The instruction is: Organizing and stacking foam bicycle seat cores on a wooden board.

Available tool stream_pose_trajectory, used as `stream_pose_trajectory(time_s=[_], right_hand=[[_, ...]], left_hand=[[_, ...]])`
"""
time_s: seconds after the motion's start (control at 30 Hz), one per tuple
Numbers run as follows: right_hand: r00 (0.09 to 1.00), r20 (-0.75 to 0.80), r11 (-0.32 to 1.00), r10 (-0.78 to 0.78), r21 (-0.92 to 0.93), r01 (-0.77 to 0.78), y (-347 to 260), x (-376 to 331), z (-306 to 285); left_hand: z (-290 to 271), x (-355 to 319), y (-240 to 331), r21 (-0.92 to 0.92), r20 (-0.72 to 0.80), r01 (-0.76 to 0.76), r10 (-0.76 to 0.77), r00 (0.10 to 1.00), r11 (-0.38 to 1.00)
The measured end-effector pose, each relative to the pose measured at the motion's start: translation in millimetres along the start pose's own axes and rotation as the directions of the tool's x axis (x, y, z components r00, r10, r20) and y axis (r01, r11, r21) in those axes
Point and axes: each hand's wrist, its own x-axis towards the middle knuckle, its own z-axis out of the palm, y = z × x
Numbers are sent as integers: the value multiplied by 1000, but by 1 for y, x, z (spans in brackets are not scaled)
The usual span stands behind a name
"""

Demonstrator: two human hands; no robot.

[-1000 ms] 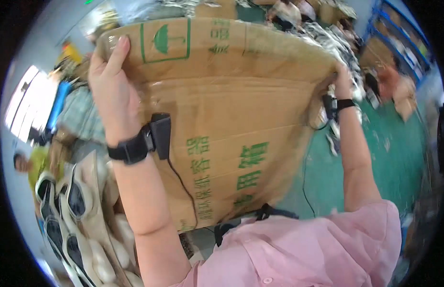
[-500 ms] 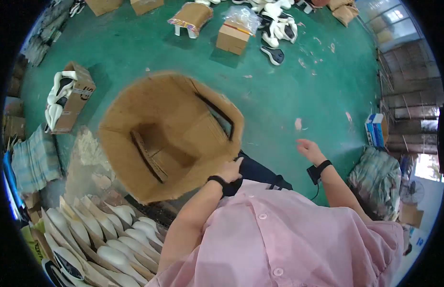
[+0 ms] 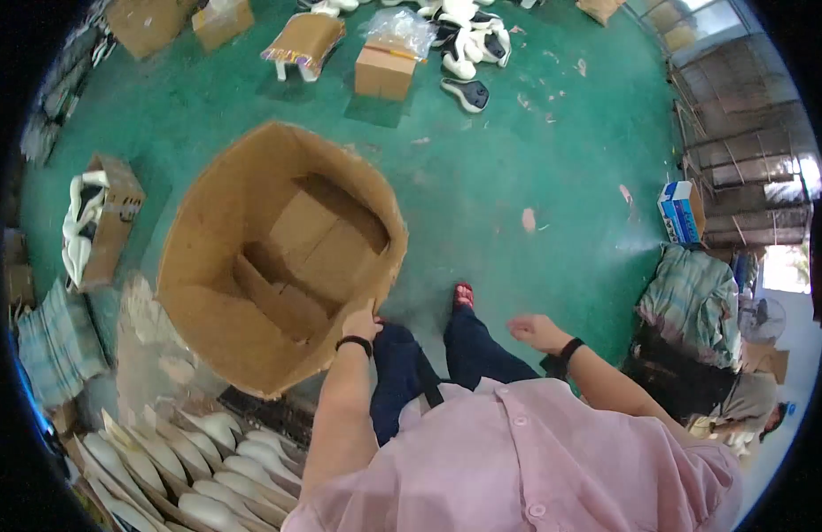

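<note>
A big open-topped cardboard box (image 3: 327, 208) hangs tilted in front of me on the left, its mouth facing up toward me. Inside it, loose flaps show at the bottom. My left hand (image 3: 361, 325) grips the box by its near right rim; part of the fingers is hidden behind the cardboard. My right hand (image 3: 537, 332) is in the air over the floor by my right leg, well apart from the box. Its fingers are loosely bent, with nothing seen in them.
White saddle-shaped pieces (image 3: 207, 512) stand in cardboard dividers at the lower left. A carton of white and black saddles (image 3: 114, 222) is farther left. Ahead are a small carton (image 3: 384, 73), a covered stool (image 3: 306, 40) and a saddle heap (image 3: 464, 40). Sacks (image 3: 690, 306) lie right.
The box has swung and turned in my left hand, showing more of its inside. My right hand has dropped lower and nearer my body. My legs and a red shoe now show.
</note>
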Motion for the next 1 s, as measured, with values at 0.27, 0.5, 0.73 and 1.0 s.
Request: stream_pose_trajectory(time_s=[0.27, 0.5, 0.73, 1.0], right_hand=[[991, -131, 987, 6, -160, -27, 82, -30, -64], [640, -276, 697, -717, -298, 652, 8, -28, -220], [585, 54, 460, -809, -561, 688, -1, -6, -329], [886, -106, 787, -451, -516, 338, 103, -10, -415]], left_hand=[[-34, 19, 61, 364, -95, -109, 154, 984, 925], [-48, -6, 293, 537, 226, -345, 262, 938, 770], [-24, -2, 506, 601, 418, -648, 507, 754, 468], [-42, 80, 650, 576, 444, -773, 692, 569, 266]])
